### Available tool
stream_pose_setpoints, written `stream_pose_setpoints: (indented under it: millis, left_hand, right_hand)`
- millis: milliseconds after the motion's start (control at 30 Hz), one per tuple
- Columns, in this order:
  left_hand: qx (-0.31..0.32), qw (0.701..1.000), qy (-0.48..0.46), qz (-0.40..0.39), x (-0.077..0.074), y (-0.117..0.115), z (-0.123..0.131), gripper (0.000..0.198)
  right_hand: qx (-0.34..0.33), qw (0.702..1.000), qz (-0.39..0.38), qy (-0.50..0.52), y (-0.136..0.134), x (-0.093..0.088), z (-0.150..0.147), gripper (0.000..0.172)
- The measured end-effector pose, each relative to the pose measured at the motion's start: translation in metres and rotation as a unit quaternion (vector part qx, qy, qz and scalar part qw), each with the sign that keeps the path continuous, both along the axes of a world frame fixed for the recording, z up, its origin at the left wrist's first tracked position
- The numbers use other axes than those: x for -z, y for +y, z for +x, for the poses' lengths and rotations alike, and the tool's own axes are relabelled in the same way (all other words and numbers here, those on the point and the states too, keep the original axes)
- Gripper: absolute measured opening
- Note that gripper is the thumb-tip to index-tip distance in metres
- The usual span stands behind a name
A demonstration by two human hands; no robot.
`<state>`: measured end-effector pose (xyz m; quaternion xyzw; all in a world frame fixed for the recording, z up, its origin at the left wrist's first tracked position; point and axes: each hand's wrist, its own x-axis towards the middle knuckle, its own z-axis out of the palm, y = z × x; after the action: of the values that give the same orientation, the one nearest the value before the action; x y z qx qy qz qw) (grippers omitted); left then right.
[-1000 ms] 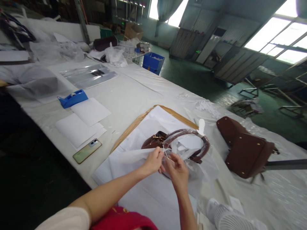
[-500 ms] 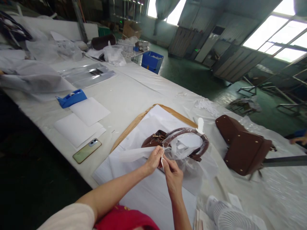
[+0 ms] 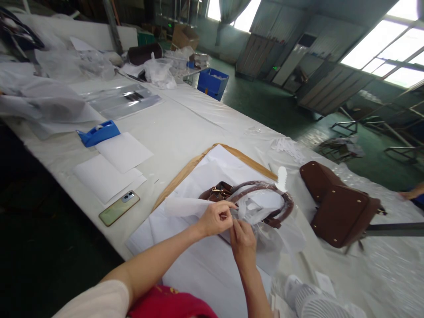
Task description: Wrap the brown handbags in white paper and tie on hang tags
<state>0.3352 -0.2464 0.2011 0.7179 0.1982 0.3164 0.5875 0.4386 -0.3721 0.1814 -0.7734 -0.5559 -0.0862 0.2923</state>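
Observation:
A brown handbag [image 3: 228, 193] lies on white tissue paper [image 3: 212, 260] near the table's front edge. Its looped handle [image 3: 281, 198] is wrapped in clear film. My left hand [image 3: 215, 218] and my right hand [image 3: 243, 240] meet just in front of the bag. The fingers of both pinch a thin white piece of wrapping at the bag's side. What exactly they pinch is too small to name. A white plastic tag [image 3: 282, 178] sticks up behind the handle.
A second brown bag [image 3: 338, 210] lies on its side to the right. A phone [image 3: 119, 207], white sheets [image 3: 109, 170] and a blue tape dispenser [image 3: 97, 133] lie to the left. A white fan [image 3: 314, 302] is at bottom right. Another person's hand [image 3: 410, 193] shows at the right edge.
Both hands moved slightly up toward the bag and drew closer together, the left fingers now folded over the wrapping. The thin white strand between them is no longer seen.

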Motion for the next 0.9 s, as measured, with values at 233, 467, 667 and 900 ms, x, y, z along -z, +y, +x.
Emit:
stream_pose_setpoints:
  millis: [233, 467, 667, 900]
  left_hand:
    - [0.010, 0.946, -0.031, -0.324, 0.011, 0.006, 0.013, 0.034]
    - [0.019, 0.970, 0.036, -0.240, 0.012, 0.013, 0.008, 0.023]
    - [0.026, 0.992, 0.085, -0.088, 0.007, 0.018, 0.005, 0.022]
    - [0.035, 0.993, 0.094, -0.060, 0.009, 0.017, 0.008, 0.024]
  right_hand:
    - [0.061, 0.922, 0.096, 0.371, 0.019, -0.008, 0.000, 0.032]
    - [0.048, 0.810, 0.127, 0.571, 0.023, -0.003, 0.005, 0.033]
    - [0.074, 0.828, 0.090, 0.548, 0.025, -0.006, 0.006, 0.038]
    - [0.070, 0.831, 0.083, 0.546, 0.027, -0.007, 0.004, 0.038]
